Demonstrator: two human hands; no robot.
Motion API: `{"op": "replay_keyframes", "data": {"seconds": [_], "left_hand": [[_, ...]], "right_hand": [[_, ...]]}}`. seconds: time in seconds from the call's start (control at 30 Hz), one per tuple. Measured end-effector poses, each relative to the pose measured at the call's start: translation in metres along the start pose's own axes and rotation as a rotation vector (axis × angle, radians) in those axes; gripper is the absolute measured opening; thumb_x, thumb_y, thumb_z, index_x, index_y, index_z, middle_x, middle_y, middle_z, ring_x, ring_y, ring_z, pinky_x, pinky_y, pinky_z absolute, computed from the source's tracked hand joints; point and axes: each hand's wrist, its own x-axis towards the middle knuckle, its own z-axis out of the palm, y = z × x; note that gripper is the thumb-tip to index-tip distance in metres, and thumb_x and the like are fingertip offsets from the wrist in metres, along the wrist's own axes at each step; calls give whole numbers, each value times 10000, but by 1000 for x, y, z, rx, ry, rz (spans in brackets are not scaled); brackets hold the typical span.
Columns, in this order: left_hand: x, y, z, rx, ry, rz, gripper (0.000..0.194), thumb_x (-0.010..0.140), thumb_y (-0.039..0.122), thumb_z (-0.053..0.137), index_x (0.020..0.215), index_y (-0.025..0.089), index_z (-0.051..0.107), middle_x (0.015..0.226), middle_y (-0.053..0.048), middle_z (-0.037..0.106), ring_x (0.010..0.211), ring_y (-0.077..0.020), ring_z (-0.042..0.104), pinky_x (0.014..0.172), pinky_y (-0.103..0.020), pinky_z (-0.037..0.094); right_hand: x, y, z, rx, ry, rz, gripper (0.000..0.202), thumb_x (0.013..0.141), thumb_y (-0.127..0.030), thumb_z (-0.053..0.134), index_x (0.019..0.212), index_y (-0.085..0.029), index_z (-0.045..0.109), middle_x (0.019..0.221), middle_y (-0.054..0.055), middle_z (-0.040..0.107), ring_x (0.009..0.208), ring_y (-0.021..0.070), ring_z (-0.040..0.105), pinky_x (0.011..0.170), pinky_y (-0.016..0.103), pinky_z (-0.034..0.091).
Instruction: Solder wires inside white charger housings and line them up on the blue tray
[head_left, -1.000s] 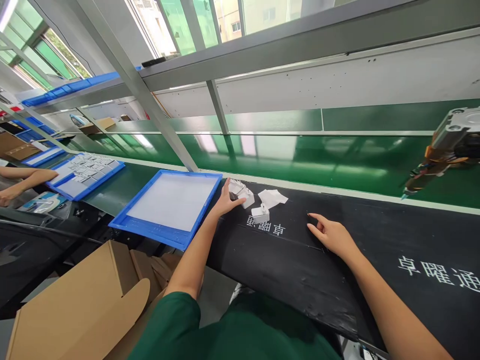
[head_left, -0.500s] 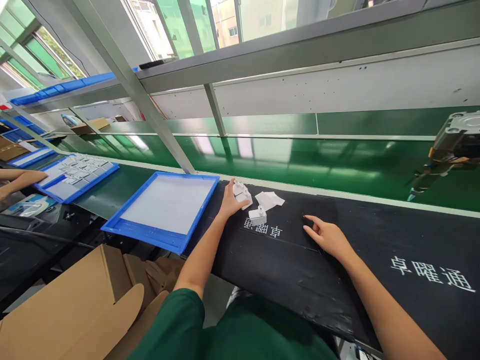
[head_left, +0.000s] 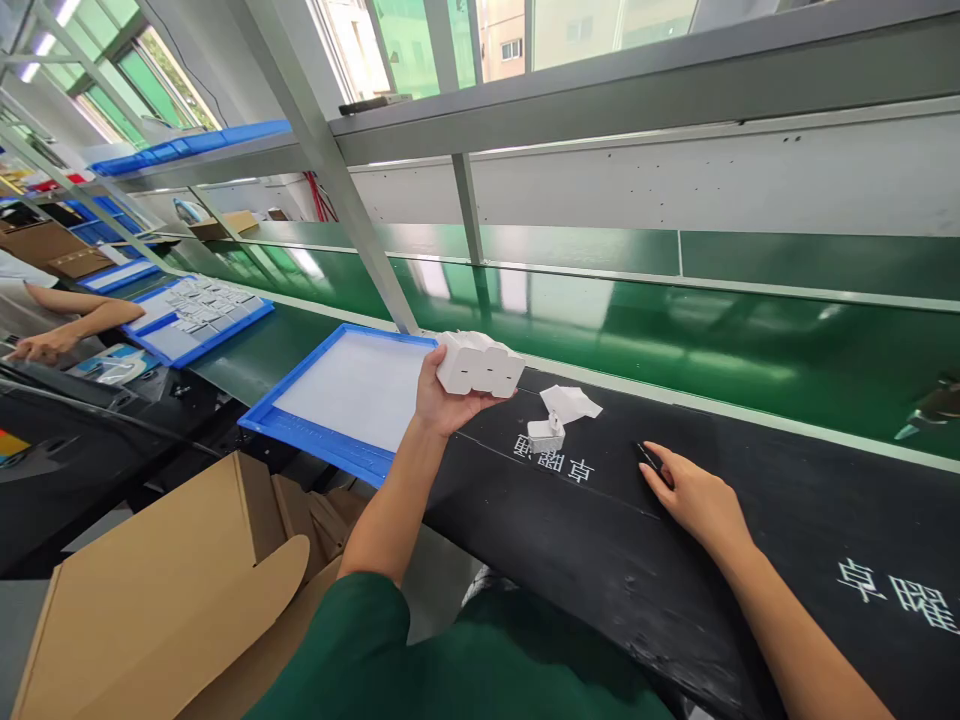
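Head view: left hand (head_left: 441, 405) pinches white blocks (head_left: 481, 368) at its one o'clock, raised from the table (head_left: 540, 540) since the earlier frame. Right hand (head_left: 697, 497) half-curled, hold unclear; small white box (head_left: 545, 436) at its ten o'clock.

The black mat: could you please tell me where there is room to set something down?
The black mat is bare between the upside-down lettering and its front edge, and beyond the right hand, towards the pale rail. It is crowded where a white case and paper sit together, beside the left hand and its white boxes.
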Motion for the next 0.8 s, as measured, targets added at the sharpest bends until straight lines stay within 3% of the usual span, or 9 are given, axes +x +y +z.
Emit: {"op": "replay_keyframes", "data": {"seconds": [0.1,0.2,0.3,0.43,0.5,0.67,0.8], "left_hand": [[-9,5,-6,-4,18,-4,679,837,736,359,1243,228,553,1205,-117,668,1160,-351,599,847,-539,552],[-17,9,-13,-13,35,-4,675,860,727,314,1220,215,566,1219,-120,668,1171,-356,597,845,-540,552],[-25,12,-23,8,51,-9,685,859,730,313,1206,201,576,1215,-130,672,1175,-360,594,854,-544,550],[-32,12,-37,31,53,22,700,819,761,360,1202,216,573,1223,-128,664,1174,-368,591,876,-572,534],[-35,11,-44,-30,75,26,664,813,731,412,1193,214,581,1193,-126,675,1157,-375,600,890,-599,520],[-46,14,-55,-211,160,-42,581,820,663,464,1122,192,620,1099,-112,717,1101,-361,640,928,-597,510],[-56,21,-63,-290,198,-55,496,840,602,479,1054,184,639,1032,-96,734,1089,-345,658,939,-582,522]], "right_hand": [[-2,-4,-5,-107,164,-65,487,952,-495,368,1224,-206,650,855,75,721,707,233,664,505,313,423],[-3,-14,-14,-98,335,-235,415,970,-410,426,1200,-160,663,942,123,731,845,248,674,692,349,516],[-3,-41,-20,7,365,-466,309,956,-305,496,1184,-190,671,967,112,731,853,221,674,810,361,534],[3,-112,-11,160,254,-809,299,952,-214,483,1200,-201,648,1023,97,720,928,215,667,839,359,549],[12,-156,2,206,153,-895,322,961,-212,447,1222,-172,632,1091,118,706,981,227,656,877,377,554],[44,-261,44,151,-174,-834,479,906,-213,498,1373,-112,521,1370,192,579,1198,311,569,944,439,529],[71,-310,72,145,-233,-856,420,891,-137,474,1291,-99,592,1298,199,631,1234,305,550,1002,451,473]]}}
